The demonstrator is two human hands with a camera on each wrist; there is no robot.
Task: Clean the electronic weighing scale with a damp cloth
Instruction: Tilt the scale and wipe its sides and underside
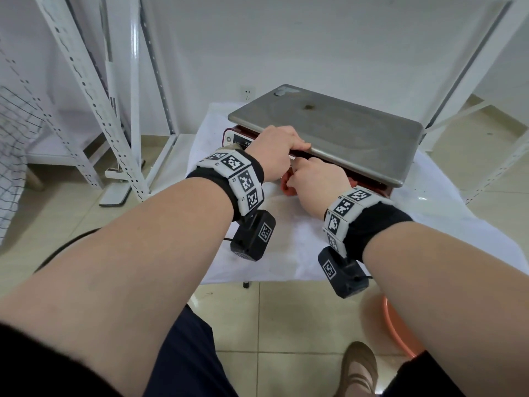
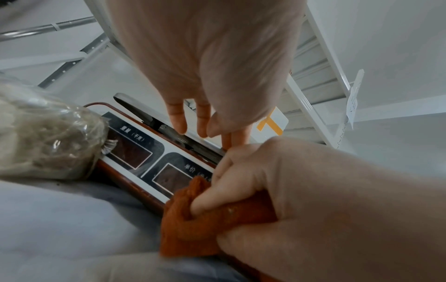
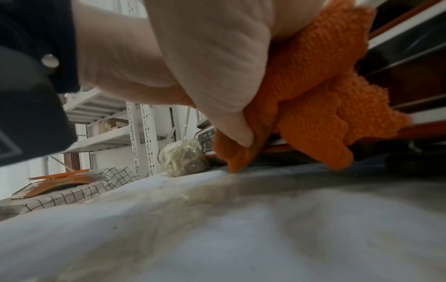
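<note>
White sheeting covers the desk (image 1: 286,253) on which we see the electronic weighing scale (image 1: 329,130), its grey steel platter tilted above a red body with a display panel (image 2: 135,152) on the near face. Our left hand (image 1: 274,150) curls over the platter's near edge, fingers hooked under the rim. Just below and beside it, our right hand (image 1: 317,179) is bunched round an orange cloth (image 3: 309,91), thumb and fingers pinching the folds and pressing them against the panel under the raised platter. At the scale's left corner sits a clear-wrapped bundle (image 2: 43,137) of pale fibres. An orange basin (image 1: 400,330) stands on the tiled floor.
</note>
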